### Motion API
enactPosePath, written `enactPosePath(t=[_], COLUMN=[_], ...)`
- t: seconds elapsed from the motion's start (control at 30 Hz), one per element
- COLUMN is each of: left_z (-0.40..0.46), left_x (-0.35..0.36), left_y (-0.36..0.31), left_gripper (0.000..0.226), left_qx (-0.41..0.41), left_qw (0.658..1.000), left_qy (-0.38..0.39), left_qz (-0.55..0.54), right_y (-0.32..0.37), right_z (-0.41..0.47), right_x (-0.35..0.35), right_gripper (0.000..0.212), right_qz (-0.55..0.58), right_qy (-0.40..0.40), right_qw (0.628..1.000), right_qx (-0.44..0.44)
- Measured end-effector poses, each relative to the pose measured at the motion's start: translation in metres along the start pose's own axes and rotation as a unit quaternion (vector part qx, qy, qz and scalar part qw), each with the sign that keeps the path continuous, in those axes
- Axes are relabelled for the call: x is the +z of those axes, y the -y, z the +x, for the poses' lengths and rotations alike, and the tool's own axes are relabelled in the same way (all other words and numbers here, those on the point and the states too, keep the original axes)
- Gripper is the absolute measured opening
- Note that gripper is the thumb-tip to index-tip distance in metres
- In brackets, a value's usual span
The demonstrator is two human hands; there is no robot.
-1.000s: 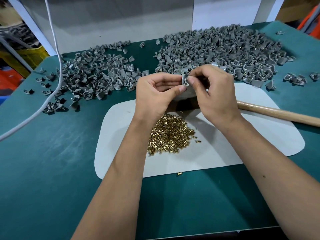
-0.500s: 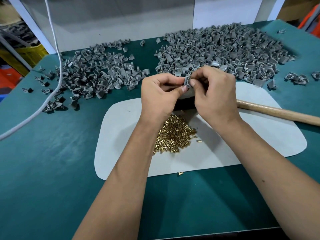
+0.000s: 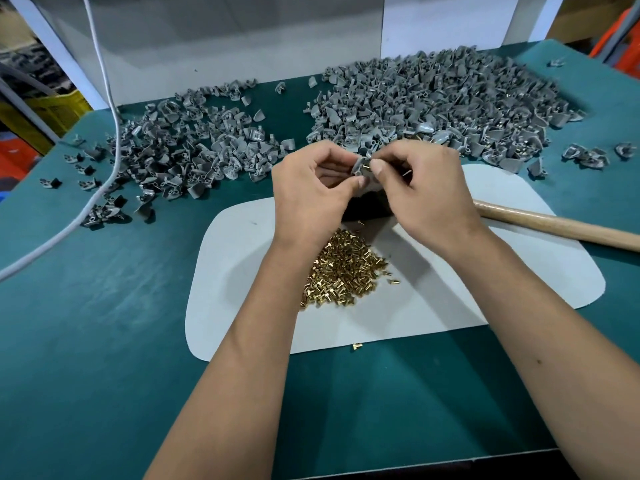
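Little has moved since a second ago: both hands stay together above the far edge of the white mat (image 3: 242, 271), and only the fingertips have shifted slightly on the piece. I see the left hand (image 3: 311, 192) pinching the small grey plastic piece (image 3: 357, 168) between thumb and forefinger. The right hand (image 3: 426, 192) pinches a brass pin (image 3: 366, 163) against it, seemingly pressing it into a hole. The brass pile (image 3: 343, 271) lies on the mat, nearer to me; the grey heaps (image 3: 433, 98) lie beyond the mat. I judge the pin may enter tilted and slip out, falling among the loose pins. The piece may also spring away, because so little of it is gripped.
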State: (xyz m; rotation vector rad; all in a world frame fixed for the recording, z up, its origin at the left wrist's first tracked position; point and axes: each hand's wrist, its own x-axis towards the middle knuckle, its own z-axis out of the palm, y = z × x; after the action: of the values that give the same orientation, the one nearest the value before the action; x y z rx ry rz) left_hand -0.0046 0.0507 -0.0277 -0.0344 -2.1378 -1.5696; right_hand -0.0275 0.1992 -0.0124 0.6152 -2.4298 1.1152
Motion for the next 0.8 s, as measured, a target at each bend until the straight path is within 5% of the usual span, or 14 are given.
enactPosePath(t=[0.13,0.33,0.53,0.8], left_z=[0.002,0.006,0.008,0.010], left_x=[-0.003,-0.010,-0.012,-0.011], left_y=[0.001,0.009,0.014,0.019], left_gripper=[0.028,0.008,0.008,0.016], left_qx=[0.016,0.060,0.043,0.015], left_qw=[0.997,0.978,0.980,0.989], left_qy=[0.005,0.037,0.036,0.025], left_qz=[0.070,0.195,0.192,0.146], right_y=[-0.027,-0.059,-0.055,-0.024], right_z=[0.009,0.013,0.019,0.027], right_x=[-0.035,-0.068,-0.066,-0.062], right_gripper=[0.010,0.019,0.027,0.038], right_qz=[-0.073,-0.263,-0.279,-0.124], right_qy=[0.043,0.285,0.286,0.138], right_qw=[0.995,0.909,0.904,0.975], right_qx=[0.058,0.154,0.149,0.120])
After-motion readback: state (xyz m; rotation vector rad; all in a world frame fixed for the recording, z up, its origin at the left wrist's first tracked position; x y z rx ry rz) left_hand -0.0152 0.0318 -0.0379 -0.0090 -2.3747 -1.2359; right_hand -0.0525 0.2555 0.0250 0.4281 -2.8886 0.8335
